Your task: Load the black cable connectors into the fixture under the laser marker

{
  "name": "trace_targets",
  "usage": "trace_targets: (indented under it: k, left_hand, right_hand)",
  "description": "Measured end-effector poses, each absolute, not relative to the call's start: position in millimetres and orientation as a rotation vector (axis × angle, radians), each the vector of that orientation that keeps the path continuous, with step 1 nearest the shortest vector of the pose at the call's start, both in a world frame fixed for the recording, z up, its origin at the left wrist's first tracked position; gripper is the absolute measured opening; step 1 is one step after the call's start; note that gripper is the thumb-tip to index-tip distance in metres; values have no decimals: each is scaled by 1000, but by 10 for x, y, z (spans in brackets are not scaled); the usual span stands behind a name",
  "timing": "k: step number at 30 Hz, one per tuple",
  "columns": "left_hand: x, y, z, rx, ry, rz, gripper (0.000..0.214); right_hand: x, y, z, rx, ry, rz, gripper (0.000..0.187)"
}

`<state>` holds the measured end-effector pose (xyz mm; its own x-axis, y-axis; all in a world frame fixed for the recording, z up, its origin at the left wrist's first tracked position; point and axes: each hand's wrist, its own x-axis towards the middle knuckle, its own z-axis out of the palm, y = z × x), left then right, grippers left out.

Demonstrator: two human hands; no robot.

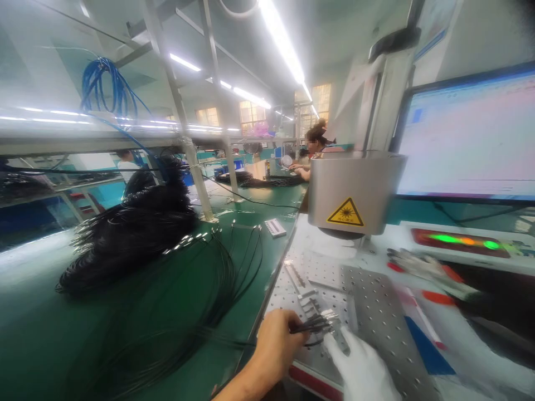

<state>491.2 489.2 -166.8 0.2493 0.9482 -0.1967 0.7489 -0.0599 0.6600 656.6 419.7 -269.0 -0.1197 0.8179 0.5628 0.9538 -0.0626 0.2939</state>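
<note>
One bundle of black cables is sitting above the near part of the perforated metal plate, its silver ends pointing right; overlap is hiding the exact cable count. The bare left hand is gripping this bundle. The white-gloved right hand is holding its thumb and forefinger apart just beside the silver ends; contact cannot be told. One metal housing is overhanging the plate and bearing one yellow warning triangle with a black starburst; the small characters beneath are showing too blurred to read. One indicator panel is displaying three lights, two green and one orange. One monitor is glowing behind it, its text illegible. Leftward, one large heap of black cables is lying on the green bench.
</note>
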Motion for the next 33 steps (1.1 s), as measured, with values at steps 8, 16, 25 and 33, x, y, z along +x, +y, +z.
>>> trace_targets:
  k: [8, 16, 25, 33]
  left_hand:
    - [4968, 4903, -1671, 1834, 1601, 344, 8]
    - [4990, 4972, -1664, 1847, 1608, 272, 6]
    - [4994, 5008, -1730, 1823, 1618, 231, 14]
    - [4907, 5038, -1736, 1691, 1411, 453, 16]
  right_hand:
    - [6719, 4201, -2908, -1930, -1920, -475, 49]
    - [6528, 4134, -2446, -1888, -1979, -668, 59]
    - [6481, 4302, -2367, -2057, -2069, -600, 47]
    - [6443, 4353, -2447, -2079, -2091, -820, 58]
